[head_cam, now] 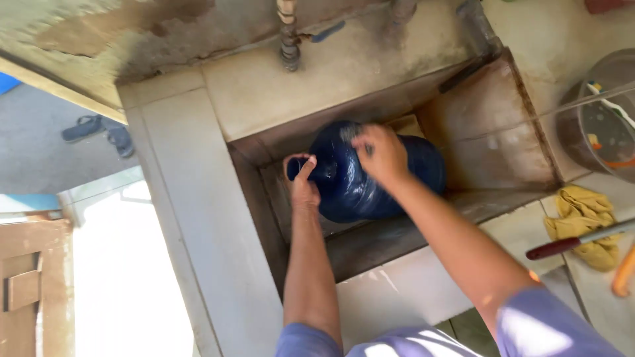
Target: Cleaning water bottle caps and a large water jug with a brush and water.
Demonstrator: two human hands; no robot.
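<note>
A large dark blue water jug [357, 188] lies on its side inside a deep concrete sink [423, 231]. Its neck points left. My left hand [301, 182] grips the jug's neck and mouth. My right hand [380, 153] presses on top of the jug's round body, fingers curled; whether it holds a scrubber is not visible. Both forearms reach down into the basin from the lower edge of the view.
A metal tap pipe [289, 39] hangs above the sink's back wall. On the right ledge lie a yellow cloth [585, 215], a red-handled tool [562, 246] and a clear basin [605, 125] with brushes. Sandals [99, 132] rest on the floor at left.
</note>
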